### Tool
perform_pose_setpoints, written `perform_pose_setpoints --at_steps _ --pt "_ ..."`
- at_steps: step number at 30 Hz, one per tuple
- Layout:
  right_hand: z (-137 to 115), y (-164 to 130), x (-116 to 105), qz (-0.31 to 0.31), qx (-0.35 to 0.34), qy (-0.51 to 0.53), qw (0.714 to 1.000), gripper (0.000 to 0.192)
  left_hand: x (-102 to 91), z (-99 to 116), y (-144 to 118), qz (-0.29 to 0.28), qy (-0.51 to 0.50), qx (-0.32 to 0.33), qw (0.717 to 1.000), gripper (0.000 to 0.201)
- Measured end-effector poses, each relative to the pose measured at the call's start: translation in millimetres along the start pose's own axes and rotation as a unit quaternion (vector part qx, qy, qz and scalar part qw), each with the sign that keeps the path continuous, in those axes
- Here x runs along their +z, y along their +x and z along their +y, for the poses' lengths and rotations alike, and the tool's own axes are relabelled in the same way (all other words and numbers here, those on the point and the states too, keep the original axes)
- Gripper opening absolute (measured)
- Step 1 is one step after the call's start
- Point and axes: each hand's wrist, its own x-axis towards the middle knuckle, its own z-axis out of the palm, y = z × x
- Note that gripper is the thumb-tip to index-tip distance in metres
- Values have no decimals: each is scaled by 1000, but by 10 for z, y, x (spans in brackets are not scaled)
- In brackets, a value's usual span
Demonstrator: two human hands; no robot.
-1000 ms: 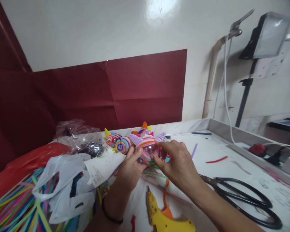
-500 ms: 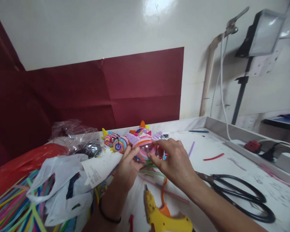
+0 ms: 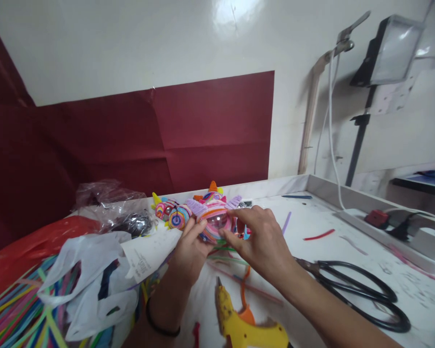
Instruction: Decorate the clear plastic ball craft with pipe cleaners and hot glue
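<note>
Between my hands is a round, clear plastic ball wrapped in coils of pink, orange and blue pipe cleaner, with lilac fuzzy tufts on top. My left hand grips it from the left side. My right hand has its thumb and forefinger on the ball's right front. Just behind sit similar colourful coiled figures, one with an orange point on top. A yellow glue gun lies below my hands, its nozzle toward the ball.
Large black-handled scissors lie at the right, near loose red pipe cleaner pieces. At left are a white plastic bag, a red bag and a heap of coloured pipe cleaners. A power strip runs along the right edge.
Both hands stay on the wrapped ball in nearly the same pose. The whole view has shifted very slightly.
</note>
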Motion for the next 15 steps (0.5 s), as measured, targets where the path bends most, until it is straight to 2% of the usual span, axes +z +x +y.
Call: perform_pose_setpoints --at_steps 3,8,15 --pt "-9 4 -27 -8 -33 -32 999 16 6 9 -2 -3 1 3 1000 22" --pt "-40 21 -80 -25 -93 -111 989 20 -9 12 2 -7 15 5 1000 40" --pt "-48 34 -117 -10 -148 -146 978 17 -11 16 -1 -28 41 11 999 39"
